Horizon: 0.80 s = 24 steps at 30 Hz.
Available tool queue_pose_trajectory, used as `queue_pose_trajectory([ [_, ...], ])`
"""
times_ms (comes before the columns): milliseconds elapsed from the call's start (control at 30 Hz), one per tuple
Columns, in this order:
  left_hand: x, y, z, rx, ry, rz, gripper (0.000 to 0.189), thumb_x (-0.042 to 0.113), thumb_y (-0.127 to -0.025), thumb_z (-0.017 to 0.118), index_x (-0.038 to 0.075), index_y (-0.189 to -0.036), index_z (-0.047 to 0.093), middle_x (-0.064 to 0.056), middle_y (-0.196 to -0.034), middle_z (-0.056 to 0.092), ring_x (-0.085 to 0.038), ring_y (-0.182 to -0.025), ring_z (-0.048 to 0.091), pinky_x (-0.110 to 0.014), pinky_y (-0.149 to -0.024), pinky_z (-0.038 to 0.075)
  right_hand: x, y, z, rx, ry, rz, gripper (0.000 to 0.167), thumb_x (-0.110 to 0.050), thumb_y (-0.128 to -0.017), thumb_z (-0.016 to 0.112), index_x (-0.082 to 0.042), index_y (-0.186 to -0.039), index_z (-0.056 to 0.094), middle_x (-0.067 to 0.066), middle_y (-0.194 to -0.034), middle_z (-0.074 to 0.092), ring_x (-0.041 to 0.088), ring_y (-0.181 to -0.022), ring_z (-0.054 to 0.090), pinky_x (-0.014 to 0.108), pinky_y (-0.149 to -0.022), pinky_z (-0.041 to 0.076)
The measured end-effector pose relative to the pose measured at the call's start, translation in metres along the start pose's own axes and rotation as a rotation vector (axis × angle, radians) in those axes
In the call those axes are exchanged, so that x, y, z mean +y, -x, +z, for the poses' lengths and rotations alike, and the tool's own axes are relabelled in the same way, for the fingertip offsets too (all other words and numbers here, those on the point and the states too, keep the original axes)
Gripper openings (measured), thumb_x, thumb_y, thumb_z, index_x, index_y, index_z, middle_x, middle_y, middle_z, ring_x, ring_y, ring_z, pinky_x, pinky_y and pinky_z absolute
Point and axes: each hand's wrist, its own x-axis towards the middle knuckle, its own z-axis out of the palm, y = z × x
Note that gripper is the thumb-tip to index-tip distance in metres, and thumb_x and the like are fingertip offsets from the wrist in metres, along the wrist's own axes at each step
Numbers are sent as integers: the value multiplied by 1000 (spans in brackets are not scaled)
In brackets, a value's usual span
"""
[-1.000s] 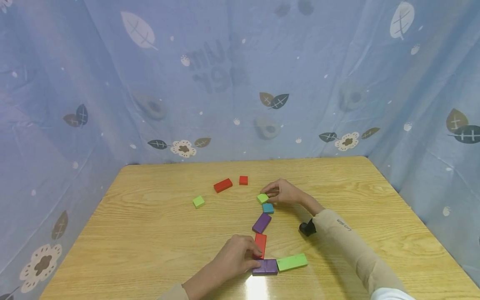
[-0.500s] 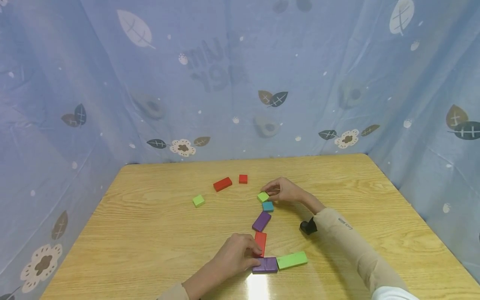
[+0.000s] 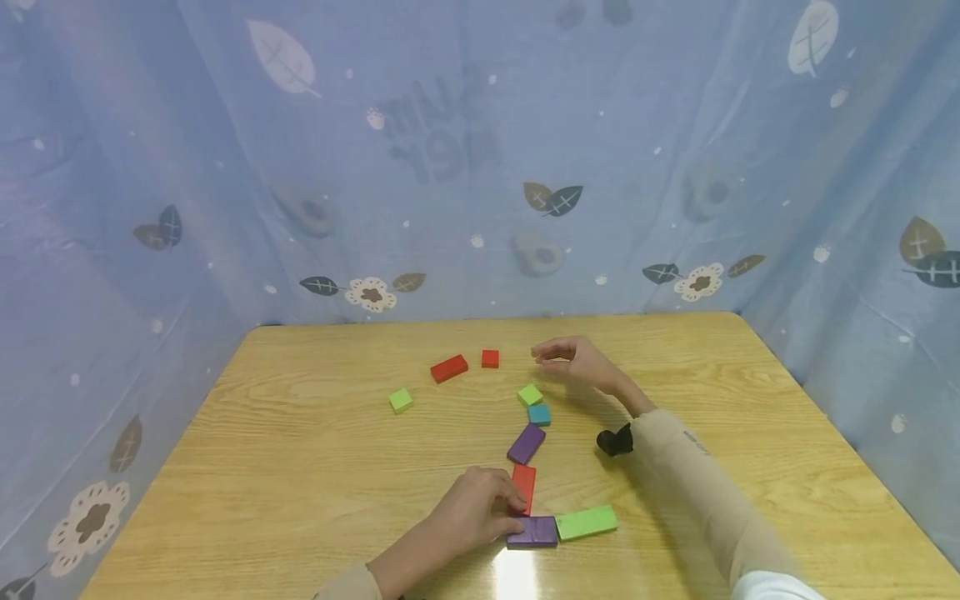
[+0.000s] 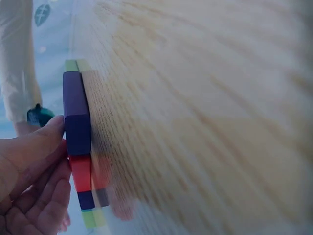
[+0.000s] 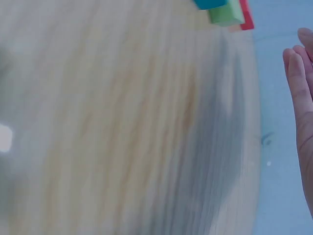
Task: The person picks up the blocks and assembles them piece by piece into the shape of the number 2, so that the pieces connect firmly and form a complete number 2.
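Note:
In the head view my left hand (image 3: 477,510) rests over the near blocks, thumb on the left part of a purple block (image 3: 538,532) and fingertips at a red block (image 3: 524,487) behind it. The left wrist view shows the thumb against the purple block (image 4: 77,105), with the red block (image 4: 81,172) beside the fingers. My right hand (image 3: 581,362) hovers holding nothing, fingers loosely extended, just behind a small light green block (image 3: 529,395). From that block a line runs nearer through a small blue block (image 3: 538,415) and another purple block (image 3: 527,444) to the red one.
A long green block (image 3: 587,523) adjoins the near purple block's right end. Farther left lie a red bar (image 3: 449,368), a small red block (image 3: 490,358) and a small green block (image 3: 401,401). Patterned blue curtain (image 3: 465,167) surrounds the wooden table (image 3: 300,467).
My right hand has let go of the small green block and moved up and away to the back right. The left hand stays at the near purple and red blocks.

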Motion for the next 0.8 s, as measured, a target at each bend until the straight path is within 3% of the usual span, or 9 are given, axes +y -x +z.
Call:
queue_pose_trajectory([
  [267, 0, 0, 1, 0, -12, -6, 17, 17, -74, 83, 13, -90, 77, 13, -86, 68, 4, -82, 59, -12, -74, 47, 1, -25, 3, 92, -172, 48, 45, -10, -91, 66, 10, -128, 53, 30, -129, 53, 40, -119, 52, 24, -89, 49],
  [500, 0, 0, 2, -3, -5, -1, 17, 16, -74, 83, 13, -89, 78, 13, -86, 68, 5, -81, 58, -11, -74, 46, 4, -41, 7, 157, -271, 43, 41, -1, -89, 65, 12, -126, 54, 34, -130, 49, 47, -120, 47, 27, -90, 50],
  [700, 0, 1, 3, -1, -13, -13, 16, 16, -74, 83, 13, -89, 77, 14, -86, 68, 5, -81, 58, -10, -74, 46, 5, -50, 10, 179, -307, 60, 39, 4, -89, 62, 14, -126, 53, 38, -131, 46, 34, -112, 59, 44, -98, 44],
  [800, 0, 1, 3, 7, -20, -2, 16, 17, -74, 83, 13, -88, 78, 14, -86, 68, 6, -81, 58, -10, -73, 46, 5, -51, 10, 184, -306, 71, 40, 4, -91, 61, 16, -127, 50, 38, -131, 45, 39, -115, 55, 49, -100, 41],
])
